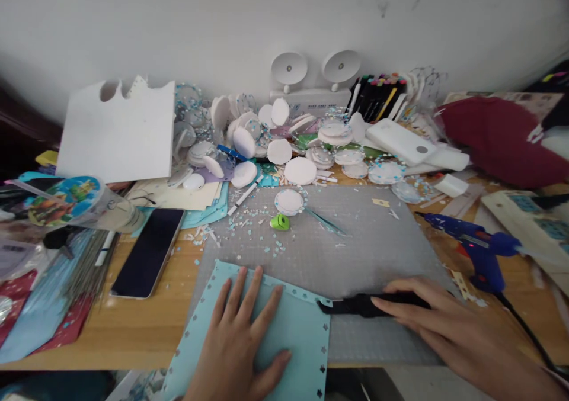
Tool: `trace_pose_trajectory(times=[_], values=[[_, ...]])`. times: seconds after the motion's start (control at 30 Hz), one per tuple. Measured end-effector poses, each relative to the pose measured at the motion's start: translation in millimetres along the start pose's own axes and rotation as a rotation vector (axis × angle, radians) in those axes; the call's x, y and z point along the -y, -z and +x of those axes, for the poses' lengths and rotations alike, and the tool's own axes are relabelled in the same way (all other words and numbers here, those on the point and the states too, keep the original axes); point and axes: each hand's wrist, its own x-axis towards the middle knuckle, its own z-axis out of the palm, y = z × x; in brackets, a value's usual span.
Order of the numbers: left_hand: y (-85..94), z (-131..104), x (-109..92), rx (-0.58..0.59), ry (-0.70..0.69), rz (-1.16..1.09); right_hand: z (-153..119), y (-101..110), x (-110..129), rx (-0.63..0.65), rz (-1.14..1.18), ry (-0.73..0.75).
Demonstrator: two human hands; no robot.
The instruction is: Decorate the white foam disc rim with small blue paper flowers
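Observation:
A light-blue sheet of paper (297, 336) with small flower-shaped holes along its edges lies at the front of the grey cutting mat (382, 235). Fingers spread, my left hand (242, 336) rests flat on the sheet. My right hand (435, 318) is closed around a long black utility knife (362, 305). The knife's tip touches the sheet near its upper right corner, where a narrow punched strip runs along the edge. Beyond the sheet are a green paper punch (280, 222), a white disc with blue beads (289, 201) and tweezers (328, 222).
Many white discs (300, 170) are piled along the back. At left are a phone (149, 253) and a plastic cup (106, 205). A blue glue gun (482, 247) with a cord lies at right. Paper bits (242, 229) are scattered over the mat.

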Motion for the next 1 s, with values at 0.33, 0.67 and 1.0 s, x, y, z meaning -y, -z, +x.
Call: trace_pose_trajectory(times=[0.33, 0.67, 1.0], values=[[-3.2, 0.9, 1.3, -0.044, -0.015, 0.043, 6.6, -6.9, -5.1, 0.015, 0.060, -0.014], [-3.4, 0.5, 1.1, -0.053, -0.013, 0.026, 40.6, -13.1, 16.1, -0.075, 0.077, 0.014], [-4.7, 0.2, 3.1, -0.039, -0.014, 0.020, 50.5, -21.7, 27.3, -0.082, 0.090, 0.022]])
